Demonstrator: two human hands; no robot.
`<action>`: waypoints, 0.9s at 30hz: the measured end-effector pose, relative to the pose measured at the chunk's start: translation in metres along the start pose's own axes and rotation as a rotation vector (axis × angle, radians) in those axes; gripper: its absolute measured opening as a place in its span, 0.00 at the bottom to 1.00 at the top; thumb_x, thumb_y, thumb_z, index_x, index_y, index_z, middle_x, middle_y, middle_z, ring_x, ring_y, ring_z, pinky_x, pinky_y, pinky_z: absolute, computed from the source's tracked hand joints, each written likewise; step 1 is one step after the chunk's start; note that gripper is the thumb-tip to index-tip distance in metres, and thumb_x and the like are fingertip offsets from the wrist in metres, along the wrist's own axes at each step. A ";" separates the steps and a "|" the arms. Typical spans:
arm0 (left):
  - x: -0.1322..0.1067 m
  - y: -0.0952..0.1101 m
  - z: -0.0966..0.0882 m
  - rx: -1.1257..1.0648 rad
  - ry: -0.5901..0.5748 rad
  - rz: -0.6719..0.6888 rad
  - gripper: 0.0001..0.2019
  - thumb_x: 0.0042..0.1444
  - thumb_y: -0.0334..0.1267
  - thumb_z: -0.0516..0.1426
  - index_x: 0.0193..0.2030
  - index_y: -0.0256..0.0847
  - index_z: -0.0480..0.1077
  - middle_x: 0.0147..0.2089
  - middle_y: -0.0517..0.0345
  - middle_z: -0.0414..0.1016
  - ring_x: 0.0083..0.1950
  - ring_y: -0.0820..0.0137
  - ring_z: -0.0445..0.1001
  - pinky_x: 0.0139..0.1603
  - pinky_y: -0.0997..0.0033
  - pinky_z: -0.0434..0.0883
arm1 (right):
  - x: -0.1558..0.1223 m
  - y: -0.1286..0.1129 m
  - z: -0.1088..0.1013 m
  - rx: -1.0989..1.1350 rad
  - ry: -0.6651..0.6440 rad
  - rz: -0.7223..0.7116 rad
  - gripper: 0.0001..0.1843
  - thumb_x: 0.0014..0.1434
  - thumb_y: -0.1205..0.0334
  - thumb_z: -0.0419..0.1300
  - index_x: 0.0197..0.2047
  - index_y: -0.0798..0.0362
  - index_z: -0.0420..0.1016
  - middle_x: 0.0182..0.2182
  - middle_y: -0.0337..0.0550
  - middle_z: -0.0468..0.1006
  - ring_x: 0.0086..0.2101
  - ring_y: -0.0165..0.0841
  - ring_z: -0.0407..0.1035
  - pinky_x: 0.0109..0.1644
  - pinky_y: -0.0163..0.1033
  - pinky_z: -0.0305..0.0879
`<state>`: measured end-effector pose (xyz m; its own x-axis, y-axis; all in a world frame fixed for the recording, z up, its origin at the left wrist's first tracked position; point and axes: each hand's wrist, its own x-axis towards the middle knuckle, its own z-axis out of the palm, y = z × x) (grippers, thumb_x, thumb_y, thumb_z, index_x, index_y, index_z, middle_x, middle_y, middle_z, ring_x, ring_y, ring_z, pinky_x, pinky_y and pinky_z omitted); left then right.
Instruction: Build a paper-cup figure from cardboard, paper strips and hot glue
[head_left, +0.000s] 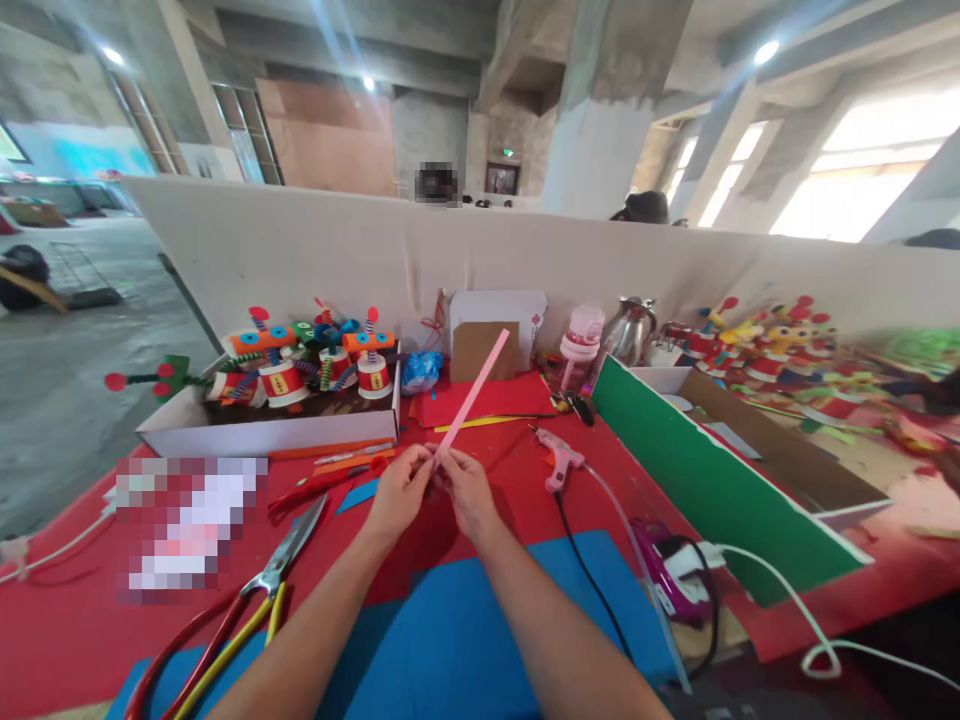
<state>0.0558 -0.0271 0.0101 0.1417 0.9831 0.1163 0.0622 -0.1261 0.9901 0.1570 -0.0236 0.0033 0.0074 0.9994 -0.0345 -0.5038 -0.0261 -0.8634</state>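
Observation:
A narrow pink paper strip [475,388] slants up and away from my fingers over the red table. My left hand [405,487] pinches its near end. Right beside it, my right hand [466,487] has its fingertips closed on the same end, and the two hands touch or nearly touch. The very end of the strip is hidden in my fingers. To the right of my hands lies a pink glue gun [558,460] with a clear glue stick in its back. Large red-handled scissors [259,588] lie to the left, and a blue sheet [480,630] is under my forearms.
A white box [270,438] with several paper-cup figures stands at the back left. A green panel [720,480] borders the right side. At the back are a pink bottle [581,345] and a metal jug [631,330]. A purple power strip [679,580] with cables lies at the right.

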 end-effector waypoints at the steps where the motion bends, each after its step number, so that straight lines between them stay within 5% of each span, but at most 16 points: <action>1: -0.002 -0.005 0.001 0.000 -0.001 -0.008 0.15 0.51 0.51 0.56 0.29 0.41 0.64 0.22 0.63 0.69 0.22 0.73 0.68 0.25 0.74 0.66 | 0.000 0.002 -0.003 -0.024 0.003 0.005 0.22 0.41 0.42 0.69 0.29 0.53 0.82 0.16 0.34 0.69 0.19 0.24 0.57 0.22 0.31 0.54; 8: -0.007 -0.009 -0.001 -0.041 -0.065 -0.034 0.17 0.53 0.53 0.56 0.28 0.40 0.67 0.22 0.62 0.71 0.23 0.72 0.68 0.27 0.73 0.66 | 0.000 -0.002 -0.010 -0.157 0.004 0.021 0.20 0.45 0.43 0.66 0.29 0.53 0.83 0.12 0.33 0.68 0.17 0.27 0.59 0.23 0.35 0.58; 12: -0.009 -0.005 -0.002 -0.027 -0.076 -0.079 0.18 0.52 0.52 0.55 0.22 0.41 0.63 0.18 0.63 0.68 0.21 0.73 0.66 0.25 0.73 0.63 | 0.004 -0.021 -0.018 -0.251 0.119 -0.137 0.16 0.45 0.46 0.67 0.25 0.51 0.83 0.23 0.40 0.80 0.31 0.35 0.72 0.41 0.39 0.66; 16: -0.012 -0.005 -0.003 0.038 -0.092 -0.090 0.17 0.52 0.51 0.54 0.21 0.41 0.62 0.18 0.63 0.67 0.21 0.73 0.65 0.25 0.73 0.62 | 0.009 -0.041 -0.035 -0.259 0.202 -0.225 0.15 0.46 0.47 0.66 0.26 0.51 0.83 0.28 0.43 0.83 0.36 0.38 0.74 0.49 0.43 0.65; 27: -0.009 -0.005 -0.017 0.164 -0.253 -0.090 0.18 0.52 0.52 0.53 0.20 0.42 0.61 0.18 0.63 0.65 0.22 0.73 0.64 0.26 0.73 0.60 | 0.012 -0.080 -0.072 -0.216 0.549 -0.493 0.18 0.46 0.51 0.67 0.33 0.58 0.84 0.32 0.48 0.84 0.35 0.37 0.74 0.42 0.41 0.69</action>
<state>0.0377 -0.0328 0.0058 0.3688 0.9294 -0.0154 0.2412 -0.0797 0.9672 0.2594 -0.0109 0.0356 0.6435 0.7430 0.1839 -0.1515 0.3591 -0.9209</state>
